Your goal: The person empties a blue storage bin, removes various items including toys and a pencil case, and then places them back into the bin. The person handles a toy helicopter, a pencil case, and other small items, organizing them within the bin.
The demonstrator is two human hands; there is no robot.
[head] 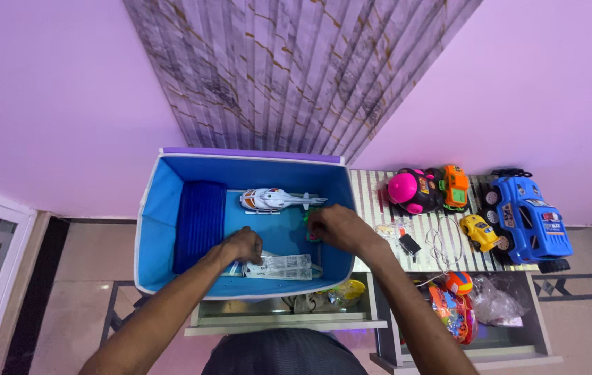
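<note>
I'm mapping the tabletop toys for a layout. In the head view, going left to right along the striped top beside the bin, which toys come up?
Pink round toy → orange car → yellow car → blue truck.

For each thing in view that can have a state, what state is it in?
Blue fabric storage box: open, toys inside.
White toy helicopter: lying in the box.
Left drawer: pulled open.
Right drawer: pulled open.
Left hand: closed on white packets.
Right hand: grip unclear.

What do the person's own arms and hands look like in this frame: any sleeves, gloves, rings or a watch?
Both forearms are bare from elbow to wrist, with no sleeves in view. The left hand and right hand wear no gloves, and no watch, bracelet or ring shows on either.
</note>
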